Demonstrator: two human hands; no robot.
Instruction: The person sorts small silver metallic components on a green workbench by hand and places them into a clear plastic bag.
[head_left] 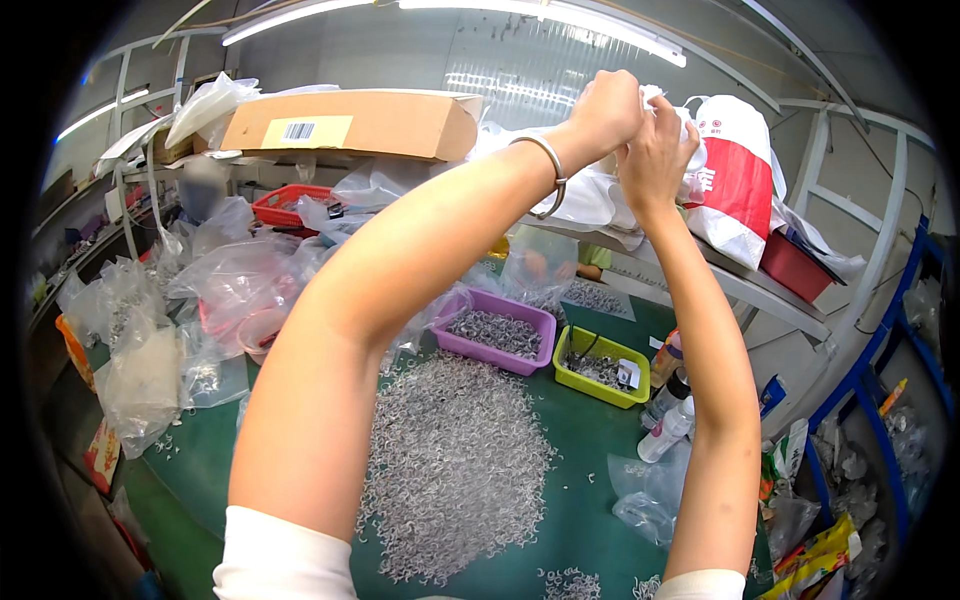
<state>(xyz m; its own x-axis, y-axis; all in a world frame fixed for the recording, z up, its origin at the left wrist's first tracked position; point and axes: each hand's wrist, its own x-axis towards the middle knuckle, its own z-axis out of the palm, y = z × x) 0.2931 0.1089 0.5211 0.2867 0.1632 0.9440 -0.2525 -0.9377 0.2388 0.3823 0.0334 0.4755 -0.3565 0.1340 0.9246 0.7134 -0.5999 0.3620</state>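
Both arms reach up and forward to the shelf above the table. My left hand (612, 108) is closed in a fist at a white plastic bag (690, 150), its fingertips hidden from me. Right beside it, my right hand (655, 160) has its fingers bent round the crumpled white top of the same bag. Below the arms, a wide heap of small curved silvery pieces (455, 460) covers the middle of the green table (590, 510). Behind the heap, a purple basket (545, 350) and a yellow-green basket (600, 398) hold similar pieces.
A long cardboard box (400, 125) and a red-and-white bag (735, 180) stand on the shelf (745, 285). Bottles (665, 430) line the table's right side. Clear plastic bags (150, 380) crowd the left. A person's hand (567, 270) shows beyond the table, under the shelf.
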